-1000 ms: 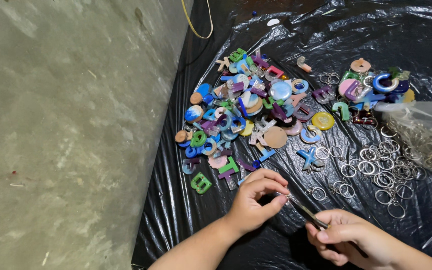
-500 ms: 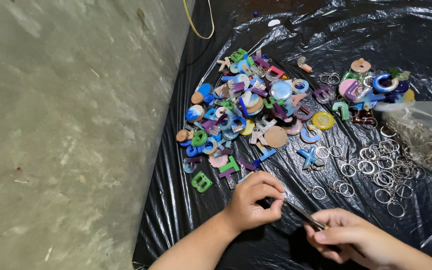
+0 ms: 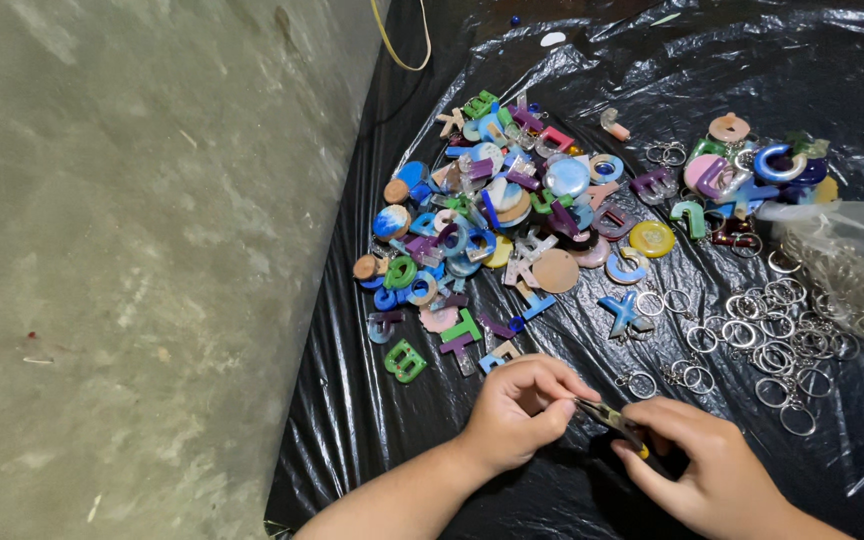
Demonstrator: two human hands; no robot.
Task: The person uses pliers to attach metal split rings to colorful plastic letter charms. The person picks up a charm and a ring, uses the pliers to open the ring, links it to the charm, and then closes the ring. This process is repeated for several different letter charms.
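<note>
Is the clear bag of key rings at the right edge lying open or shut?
Open: the clear bag lies on its side on the black plastic sheet, and key rings spread out from its mouth.

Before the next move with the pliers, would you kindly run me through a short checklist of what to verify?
1. Right hand grips the pliers: ok.
2. Left hand pinches at the pliers' tips: ok.
3. What the left fingers hold: cannot tell, it is hidden.
4. Loose key rings lie spread on the black plastic sheet beside the right hand: ok.
5. Pile of coloured letter charms lies just beyond the left hand: ok.
6. Clear bag of rings lies on its side at the sheet's right edge, rings spilled before it: not ok.
</note>
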